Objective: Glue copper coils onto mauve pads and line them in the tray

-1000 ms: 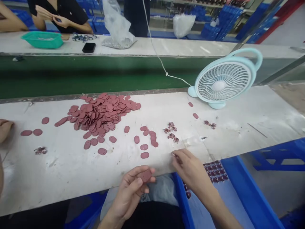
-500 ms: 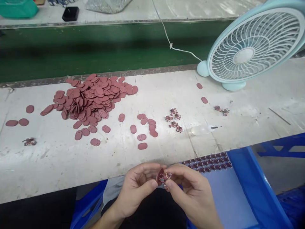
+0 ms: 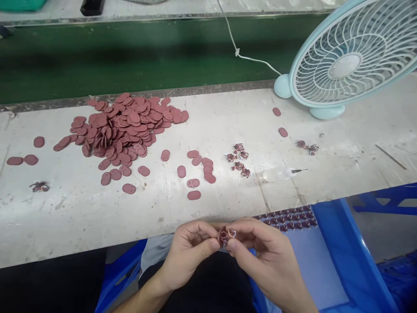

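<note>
Close together at the table's front edge, my two hands meet over small parts. Between the fingertips of my left hand [image 3: 185, 252] is a reddish-brown oval disc [image 3: 220, 237], tilted up on edge. My right hand [image 3: 265, 252] pinches a small dark red and white figurine [image 3: 230, 234] against the disc's face; fingers partly cover both. Beyond them lie several loose oval discs [image 3: 194, 195] and a large pile of the same discs [image 3: 130, 124]. A cluster of small figurines [image 3: 239, 156] lies to the right, beside a clear squeeze bottle with a thin needle tip [image 3: 276, 174].
A light blue fan [image 3: 345, 65] stands at the back right, its white cord [image 3: 257, 59] running up behind. Below the table edge at right, a blue tray [image 3: 352, 243] holds rows of finished-looking figurines [image 3: 289, 218]. A thin stick [image 3: 391, 157] lies far right.
The disc and figurine have come closer together, with the disc turned slightly in my fingers. The camera view has tipped a little downward.
</note>
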Motion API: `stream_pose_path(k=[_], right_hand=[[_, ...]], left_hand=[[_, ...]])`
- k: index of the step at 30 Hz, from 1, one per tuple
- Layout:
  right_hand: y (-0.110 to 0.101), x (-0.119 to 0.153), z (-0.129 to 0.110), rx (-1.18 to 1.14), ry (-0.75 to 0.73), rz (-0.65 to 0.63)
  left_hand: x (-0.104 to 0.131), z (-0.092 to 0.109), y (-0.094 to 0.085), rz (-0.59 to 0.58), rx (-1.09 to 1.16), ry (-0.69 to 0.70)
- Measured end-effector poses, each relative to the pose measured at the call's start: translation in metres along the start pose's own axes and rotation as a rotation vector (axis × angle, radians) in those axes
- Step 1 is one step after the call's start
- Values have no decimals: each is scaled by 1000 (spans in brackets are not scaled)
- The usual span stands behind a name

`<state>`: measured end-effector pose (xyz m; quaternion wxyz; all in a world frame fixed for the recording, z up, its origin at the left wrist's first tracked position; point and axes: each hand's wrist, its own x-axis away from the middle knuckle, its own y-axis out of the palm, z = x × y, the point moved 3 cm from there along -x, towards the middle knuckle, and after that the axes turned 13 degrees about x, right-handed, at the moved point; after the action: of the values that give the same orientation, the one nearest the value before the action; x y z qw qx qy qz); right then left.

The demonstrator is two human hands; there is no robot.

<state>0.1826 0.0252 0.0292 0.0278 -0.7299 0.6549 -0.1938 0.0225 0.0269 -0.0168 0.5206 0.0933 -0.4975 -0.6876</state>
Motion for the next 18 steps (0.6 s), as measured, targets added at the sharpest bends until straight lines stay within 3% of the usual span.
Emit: stream_pose_path(k=[18], right_hand=[[13,1,6,-200,99,-19]], left_hand=[[5,-2,0,96,-26,129]])
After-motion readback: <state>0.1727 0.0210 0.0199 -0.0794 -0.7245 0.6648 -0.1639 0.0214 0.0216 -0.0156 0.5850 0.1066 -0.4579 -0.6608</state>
